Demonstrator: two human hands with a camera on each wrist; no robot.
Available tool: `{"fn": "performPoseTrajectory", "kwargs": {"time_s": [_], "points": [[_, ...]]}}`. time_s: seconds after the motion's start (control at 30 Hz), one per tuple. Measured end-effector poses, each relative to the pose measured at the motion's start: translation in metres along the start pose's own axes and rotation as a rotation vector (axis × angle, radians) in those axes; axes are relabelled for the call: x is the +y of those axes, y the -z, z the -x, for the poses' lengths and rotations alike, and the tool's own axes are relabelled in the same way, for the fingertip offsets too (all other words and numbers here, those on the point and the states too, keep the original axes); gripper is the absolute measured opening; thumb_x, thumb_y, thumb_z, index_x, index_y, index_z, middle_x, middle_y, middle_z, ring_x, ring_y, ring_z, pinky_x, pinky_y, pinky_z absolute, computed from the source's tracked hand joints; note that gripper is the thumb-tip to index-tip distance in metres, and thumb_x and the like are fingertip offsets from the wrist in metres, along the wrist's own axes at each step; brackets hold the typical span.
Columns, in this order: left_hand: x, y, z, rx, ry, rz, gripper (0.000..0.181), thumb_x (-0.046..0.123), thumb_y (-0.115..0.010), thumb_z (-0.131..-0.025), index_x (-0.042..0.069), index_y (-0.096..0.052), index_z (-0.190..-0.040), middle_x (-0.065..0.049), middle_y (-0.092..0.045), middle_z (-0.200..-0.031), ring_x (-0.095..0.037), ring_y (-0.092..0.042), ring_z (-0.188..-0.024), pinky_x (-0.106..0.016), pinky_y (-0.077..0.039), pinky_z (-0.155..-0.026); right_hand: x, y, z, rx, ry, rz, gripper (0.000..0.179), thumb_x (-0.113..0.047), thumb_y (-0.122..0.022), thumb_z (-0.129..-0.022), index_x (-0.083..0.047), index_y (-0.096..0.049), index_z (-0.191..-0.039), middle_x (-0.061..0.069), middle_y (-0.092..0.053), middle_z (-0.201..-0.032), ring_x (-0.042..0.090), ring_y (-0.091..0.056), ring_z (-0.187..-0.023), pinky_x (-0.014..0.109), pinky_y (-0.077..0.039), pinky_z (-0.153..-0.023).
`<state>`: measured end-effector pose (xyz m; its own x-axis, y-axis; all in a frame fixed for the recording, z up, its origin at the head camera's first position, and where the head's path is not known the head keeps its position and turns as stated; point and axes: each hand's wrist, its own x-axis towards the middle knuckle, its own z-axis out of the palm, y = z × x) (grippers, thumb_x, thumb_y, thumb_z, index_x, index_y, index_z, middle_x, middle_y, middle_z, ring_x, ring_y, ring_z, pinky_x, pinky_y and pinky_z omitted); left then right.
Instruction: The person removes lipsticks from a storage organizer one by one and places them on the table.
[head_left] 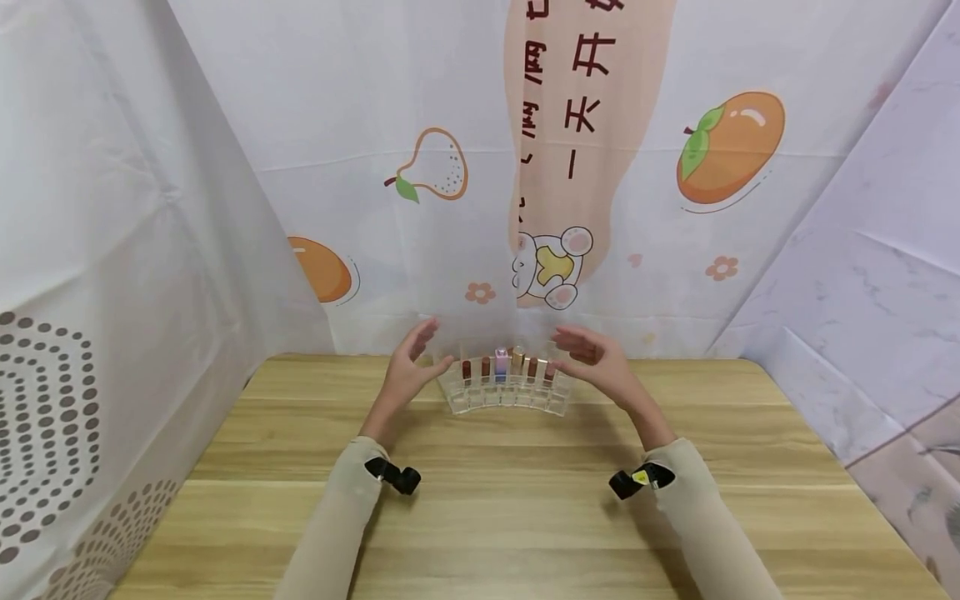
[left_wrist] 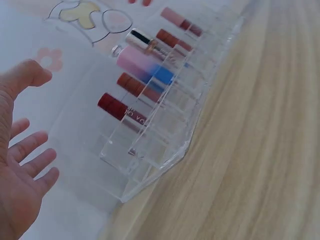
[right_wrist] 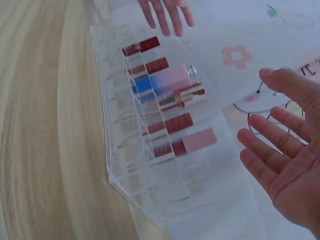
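A clear, curved lipstick organizer (head_left: 507, 400) stands at the back of the table, with several lip tubes upright in its upper row. Among them are a dark red tube (left_wrist: 113, 106), a pink-and-blue tube (right_wrist: 165, 84), a gold-trimmed tube (head_left: 518, 358) and a pink-capped tube (right_wrist: 200, 141). My left hand (head_left: 412, 364) is held at the organizer's left end, fingers spread and relaxed, holding nothing. At the right end my right hand (head_left: 597, 360) mirrors it, palm inward, fingers apart and no item in them. In both wrist views a gap shows between palm and organizer.
The wood-grain table (head_left: 510, 500) runs up to a white printed curtain (head_left: 375, 275) close behind the organizer. More curtain hangs at both sides. The organizer's front row has bare slots. Small black cameras (head_left: 405, 480) are strapped to both wrists.
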<state>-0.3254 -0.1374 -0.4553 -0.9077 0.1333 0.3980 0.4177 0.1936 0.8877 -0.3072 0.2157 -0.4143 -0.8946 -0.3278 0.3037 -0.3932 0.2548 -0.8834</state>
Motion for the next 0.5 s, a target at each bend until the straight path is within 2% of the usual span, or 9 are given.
{"fn": "performPoseTrajectory", "kwargs": {"time_s": [0.13, 0.27, 0.43, 0.5], "points": [[-0.01, 0.002, -0.003, 0.002, 0.038, 0.073, 0.077, 0.006, -0.078, -0.089, 0.004, -0.038, -0.155, -0.022, -0.045, -0.156, -0.039, -0.04, -0.146, -0.055, -0.028, -0.124, 0.01, 0.001, -0.003, 0.029, -0.018, -0.039, 0.054, -0.007, -0.076, -0.091, -0.002, -0.058, -0.141, 0.027, -0.062, -0.137, 0.035, -0.064, -0.125, 0.03, -0.054, -0.103], [-0.015, 0.003, -0.006, -0.017, 0.058, 0.122, 0.076, 0.001, -0.075, -0.09, -0.002, -0.036, -0.155, -0.028, -0.043, -0.155, -0.046, -0.038, -0.146, -0.061, -0.027, -0.123, 0.019, -0.001, -0.004, 0.042, -0.056, -0.073, 0.054, -0.009, -0.077, -0.091, 0.003, -0.057, -0.14, 0.03, -0.061, -0.136, 0.032, -0.067, -0.121, 0.023, -0.057, -0.094], [-0.004, 0.01, -0.005, -0.074, 0.102, 0.165, 0.072, -0.004, -0.072, -0.091, -0.011, -0.035, -0.152, -0.034, -0.04, -0.154, -0.052, -0.036, -0.145, -0.065, -0.028, -0.12, 0.027, -0.005, -0.004, 0.059, -0.082, -0.08, 0.055, -0.009, -0.076, -0.092, 0.007, -0.055, -0.14, 0.032, -0.061, -0.135, 0.032, -0.069, -0.117, 0.02, -0.058, -0.089], [-0.001, 0.014, -0.004, -0.103, 0.131, 0.175, 0.069, -0.004, -0.071, -0.091, -0.013, -0.036, -0.15, -0.035, -0.039, -0.154, -0.052, -0.035, -0.144, -0.064, -0.028, -0.12, 0.029, -0.005, -0.004, 0.064, -0.089, -0.08, 0.055, -0.009, -0.076, -0.092, 0.007, -0.055, -0.14, 0.033, -0.061, -0.135, 0.026, -0.071, -0.112, 0.019, -0.058, -0.088]]}}
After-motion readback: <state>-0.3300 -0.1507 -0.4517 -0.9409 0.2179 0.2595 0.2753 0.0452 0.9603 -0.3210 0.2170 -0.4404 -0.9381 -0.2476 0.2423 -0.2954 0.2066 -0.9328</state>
